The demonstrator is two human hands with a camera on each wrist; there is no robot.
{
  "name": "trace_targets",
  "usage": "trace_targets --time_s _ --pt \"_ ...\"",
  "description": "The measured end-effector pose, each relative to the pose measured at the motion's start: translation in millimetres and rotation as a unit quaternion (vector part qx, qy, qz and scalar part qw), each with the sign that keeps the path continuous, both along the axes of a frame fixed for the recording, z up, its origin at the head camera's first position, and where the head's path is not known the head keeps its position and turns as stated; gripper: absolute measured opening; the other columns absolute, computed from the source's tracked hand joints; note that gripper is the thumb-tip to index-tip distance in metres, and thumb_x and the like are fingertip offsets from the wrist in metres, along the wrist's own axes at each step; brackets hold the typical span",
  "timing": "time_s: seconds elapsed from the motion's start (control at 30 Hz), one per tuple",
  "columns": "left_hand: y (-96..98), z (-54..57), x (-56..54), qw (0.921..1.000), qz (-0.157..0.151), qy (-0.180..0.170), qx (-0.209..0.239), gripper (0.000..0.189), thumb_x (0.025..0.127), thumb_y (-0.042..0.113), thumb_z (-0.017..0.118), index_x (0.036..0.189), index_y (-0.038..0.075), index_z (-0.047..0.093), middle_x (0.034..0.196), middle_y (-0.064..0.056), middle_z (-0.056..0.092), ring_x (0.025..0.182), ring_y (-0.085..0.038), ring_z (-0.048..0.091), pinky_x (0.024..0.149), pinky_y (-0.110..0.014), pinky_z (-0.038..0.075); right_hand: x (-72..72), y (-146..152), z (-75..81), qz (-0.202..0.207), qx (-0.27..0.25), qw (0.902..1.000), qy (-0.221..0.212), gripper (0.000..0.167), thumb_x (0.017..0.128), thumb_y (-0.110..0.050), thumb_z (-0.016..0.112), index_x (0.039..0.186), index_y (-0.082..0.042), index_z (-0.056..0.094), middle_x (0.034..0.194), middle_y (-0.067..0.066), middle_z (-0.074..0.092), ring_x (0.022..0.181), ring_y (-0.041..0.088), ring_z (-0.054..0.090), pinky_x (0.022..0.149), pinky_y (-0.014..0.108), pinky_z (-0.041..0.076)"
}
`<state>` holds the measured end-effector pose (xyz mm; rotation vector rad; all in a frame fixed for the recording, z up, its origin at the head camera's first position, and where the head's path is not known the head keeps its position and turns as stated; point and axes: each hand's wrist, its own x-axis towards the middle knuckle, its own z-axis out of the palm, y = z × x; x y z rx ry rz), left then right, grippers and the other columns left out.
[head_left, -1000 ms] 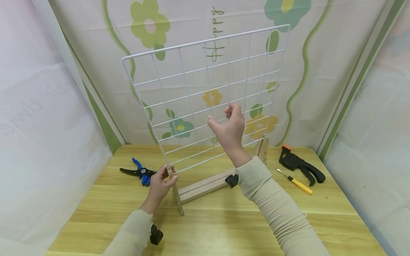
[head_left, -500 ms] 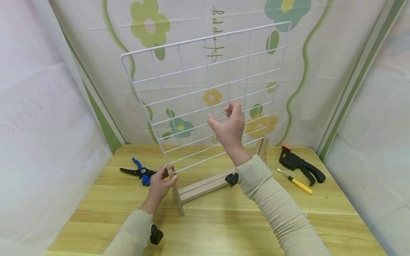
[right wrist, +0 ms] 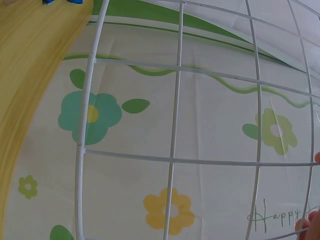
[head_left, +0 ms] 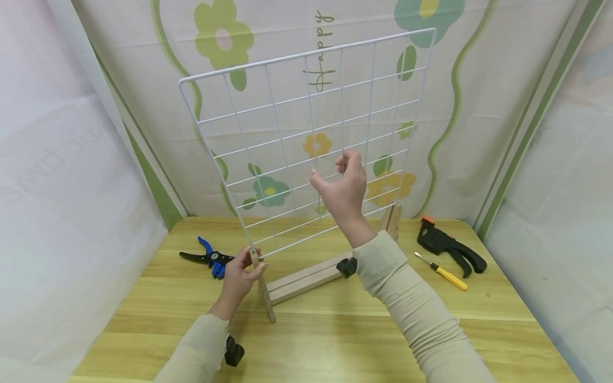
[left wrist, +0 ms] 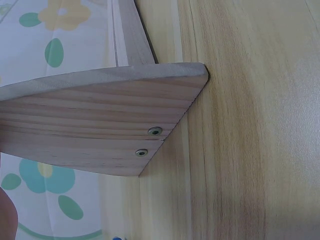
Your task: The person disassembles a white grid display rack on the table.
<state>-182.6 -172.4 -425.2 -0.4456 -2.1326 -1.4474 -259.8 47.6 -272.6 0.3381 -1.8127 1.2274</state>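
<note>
A white wire grid panel (head_left: 306, 55) stands tilted over a wooden stand, its lower edge near the tops of the stand's two uprights. My right hand (head_left: 344, 194) holds the grid's wires near the middle; its fingertips (right wrist: 313, 225) show at the edge of the right wrist view. At the lower left corner, my left hand (head_left: 238, 274) pinches the top of the left upright (head_left: 266, 303). This upright's outer face (left wrist: 90, 120) bears two bolts (left wrist: 155, 131) in the left wrist view. A grooved crossbar (head_left: 306, 279) runs to the right upright (head_left: 394, 226).
Left of the stand lies a blue and black plier-like tool (head_left: 214, 258). A yellow-handled screwdriver (head_left: 451, 277) and a black bar clamp (head_left: 438, 242) with an orange tip lie at the right. White flowered cloth (head_left: 282, 32) walls in the wooden table (head_left: 364, 340) on its back and sides.
The grid's top edge has risen slightly in the head view, with my right hand moving up a little along with it. My left hand and the stand have stayed put.
</note>
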Motion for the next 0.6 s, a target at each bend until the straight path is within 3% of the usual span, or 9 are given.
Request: trace_targets --time_s 0.3,0.6 --pt "0.2 0.9 0.1 1.0000 -0.001 0.003 -0.003 0.024 0.074 -0.012 0.068 0.095 -0.009 0.058 0.079 -0.019 0.063 0.078 -0.012 0.064 0.057 -0.020 0.053 -0.7 2.1 2.9 -0.015 0.001 0.9999 -0.006 0.050 0.067 -0.016 0.078 0.099 0.004 0.046 0.083 0.012 0.051 0.081 0.028 0.050 0.071 0.035 0.041" --pt "-0.1 0.9 1.0 0.9999 -0.001 -0.017 -0.001 0.024 0.075 -0.012 0.067 0.097 -0.008 0.058 0.082 -0.020 0.064 0.080 -0.009 0.064 0.053 -0.016 0.051 1.3 8.7 -2.3 -0.022 -0.005 0.9996 -0.015 0.051 0.066 -0.015 0.080 0.100 0.002 0.045 0.084 0.011 0.049 0.081 0.025 0.048 0.071 0.032 0.041"
